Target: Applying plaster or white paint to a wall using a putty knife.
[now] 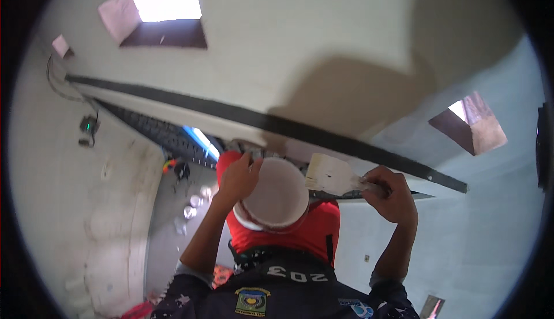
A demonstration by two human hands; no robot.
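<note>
A round white bucket (273, 195) is in front of my body, above my red trousers, its inside pale white. My left hand (240, 177) is closed at the bucket's upper left rim, fingers bent over the edge. To the right, my right hand (392, 195) is closed around the handle of a wide paintbrush (333, 174). The brush lies roughly level, its pale bristles pointing left, just beyond the bucket's right rim and apart from it. White coats the brush's flat part. How much the bucket contains cannot be made out.
A dark band (248, 114) crosses the pale wall (277, 30) ahead. Bright openings (168, 0) sit in the wall at upper left and right. Far below on the left, the grey floor (167, 221) holds several small pale containers (190, 211). A small device with a green light (88, 127) is on the left wall.
</note>
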